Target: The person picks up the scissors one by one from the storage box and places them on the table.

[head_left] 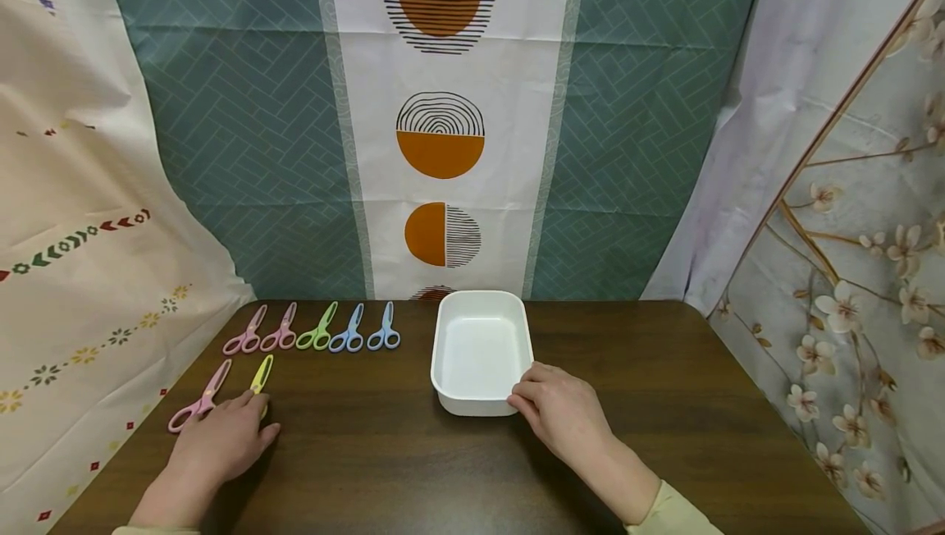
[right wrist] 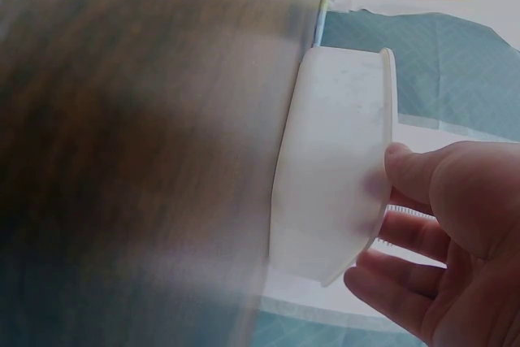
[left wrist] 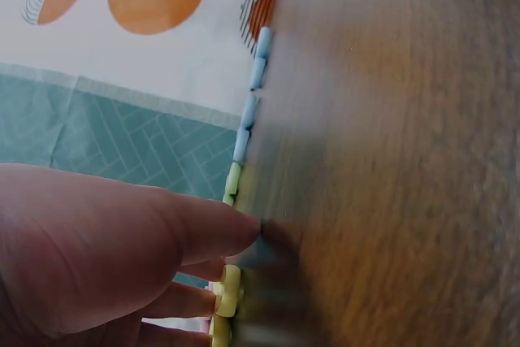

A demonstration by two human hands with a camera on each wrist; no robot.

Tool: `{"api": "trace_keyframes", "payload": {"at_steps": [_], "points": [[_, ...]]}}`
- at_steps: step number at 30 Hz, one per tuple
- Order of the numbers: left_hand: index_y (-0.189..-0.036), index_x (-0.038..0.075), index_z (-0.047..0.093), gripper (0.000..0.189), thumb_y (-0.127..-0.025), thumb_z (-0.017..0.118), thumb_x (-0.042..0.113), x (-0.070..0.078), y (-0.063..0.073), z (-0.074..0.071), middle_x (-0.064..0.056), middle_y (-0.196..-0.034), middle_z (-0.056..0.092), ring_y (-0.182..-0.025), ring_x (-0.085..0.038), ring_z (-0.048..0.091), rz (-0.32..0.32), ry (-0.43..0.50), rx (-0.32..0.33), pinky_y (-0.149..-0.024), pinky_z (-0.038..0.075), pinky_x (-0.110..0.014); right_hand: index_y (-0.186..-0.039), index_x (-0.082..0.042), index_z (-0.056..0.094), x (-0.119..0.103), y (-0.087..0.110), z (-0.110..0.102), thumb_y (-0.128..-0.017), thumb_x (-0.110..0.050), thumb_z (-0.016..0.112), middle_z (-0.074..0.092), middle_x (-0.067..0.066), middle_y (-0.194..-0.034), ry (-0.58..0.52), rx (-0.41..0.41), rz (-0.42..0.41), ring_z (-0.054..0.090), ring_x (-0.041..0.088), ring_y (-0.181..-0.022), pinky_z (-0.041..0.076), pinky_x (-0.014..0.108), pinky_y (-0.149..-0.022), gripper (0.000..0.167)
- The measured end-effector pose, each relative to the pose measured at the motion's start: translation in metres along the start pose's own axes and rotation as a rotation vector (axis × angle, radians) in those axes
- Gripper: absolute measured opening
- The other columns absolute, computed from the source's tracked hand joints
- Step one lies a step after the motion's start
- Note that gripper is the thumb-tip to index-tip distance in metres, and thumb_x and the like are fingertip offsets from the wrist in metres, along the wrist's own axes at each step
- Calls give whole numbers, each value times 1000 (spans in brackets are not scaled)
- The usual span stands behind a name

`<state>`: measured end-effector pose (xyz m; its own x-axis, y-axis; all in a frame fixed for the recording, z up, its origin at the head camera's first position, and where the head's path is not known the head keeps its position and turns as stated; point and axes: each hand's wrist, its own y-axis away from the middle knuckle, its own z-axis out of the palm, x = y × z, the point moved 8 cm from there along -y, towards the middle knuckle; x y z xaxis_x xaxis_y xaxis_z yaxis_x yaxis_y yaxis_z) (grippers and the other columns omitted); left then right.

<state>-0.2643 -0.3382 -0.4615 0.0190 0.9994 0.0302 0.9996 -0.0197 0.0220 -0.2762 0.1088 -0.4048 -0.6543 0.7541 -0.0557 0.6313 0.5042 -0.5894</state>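
Note:
My left hand (head_left: 225, 436) lies over a pair of yellow scissors (head_left: 262, 372) at the table's left side. In the left wrist view the fingertips touch the yellow handle (left wrist: 230, 290), while the thumb (left wrist: 219, 229) stands out apart from it, near the wood. Pink scissors (head_left: 204, 400) lie just left of that hand, partly hidden by it. At the near right corner of a white rectangular tub (head_left: 480, 404), my right hand (head_left: 564, 412) pinches the rim. From the right wrist view, the thumb (right wrist: 406, 166) is on the tub's rim with the fingers round the corner.
Along the back left edge lie several scissors in a row: pink ones (head_left: 246, 338), green ones (head_left: 318, 331) and blue ones (head_left: 349, 336). The dark wooden table (head_left: 384, 453) meets a patterned curtain (head_left: 251, 133) behind. Printed cloths hang at both sides.

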Motion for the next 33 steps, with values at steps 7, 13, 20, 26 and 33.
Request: {"api": "trace_keyframes", "payload": {"at_steps": [7, 13, 20, 26, 33], "points": [[-136, -4, 66, 51, -103, 74, 34, -1, 1, -2, -34, -142, 64, -126, -59, 62, -11, 7, 16, -93, 43, -85, -87, -23, 83, 0, -1, 0, -90, -22, 93, 73, -10, -91, 1, 0, 1, 70, 12, -88, 61, 34, -71, 11], [-137, -5, 65, 52, -103, 74, 34, -4, 1, -3, -34, -143, 63, -126, -60, 62, -32, 11, 13, -93, 42, -85, -88, -23, 83, 1, -1, 2, -92, -22, 92, 74, -10, -92, -4, -31, 23, 69, 11, -88, 61, 34, -71, 10], [-136, -4, 65, 51, -103, 74, 33, -6, 1, -3, -33, -141, 64, -123, -59, 64, -35, 16, 24, -92, 42, -85, -88, -23, 83, 1, -1, 2, -92, -22, 92, 73, -10, -92, -4, -27, 20, 69, 12, -89, 60, 34, -71, 10], [-135, -3, 66, 48, -103, 74, 33, -8, 2, -4, -32, -141, 65, -123, -59, 64, -35, 25, 30, -91, 41, -85, -88, -23, 83, 0, -1, 2, -92, -22, 92, 72, -11, -91, -13, -19, 15, 69, 11, -88, 60, 33, -71, 10], [-135, -3, 65, 49, -103, 74, 33, -8, 2, -4, -32, -140, 64, -124, -59, 64, -41, 25, 19, -93, 41, -85, -88, -23, 83, 1, 0, 1, -92, -21, 92, 72, -11, -91, -13, -22, 19, 69, 11, -89, 60, 33, -71, 10]]}}
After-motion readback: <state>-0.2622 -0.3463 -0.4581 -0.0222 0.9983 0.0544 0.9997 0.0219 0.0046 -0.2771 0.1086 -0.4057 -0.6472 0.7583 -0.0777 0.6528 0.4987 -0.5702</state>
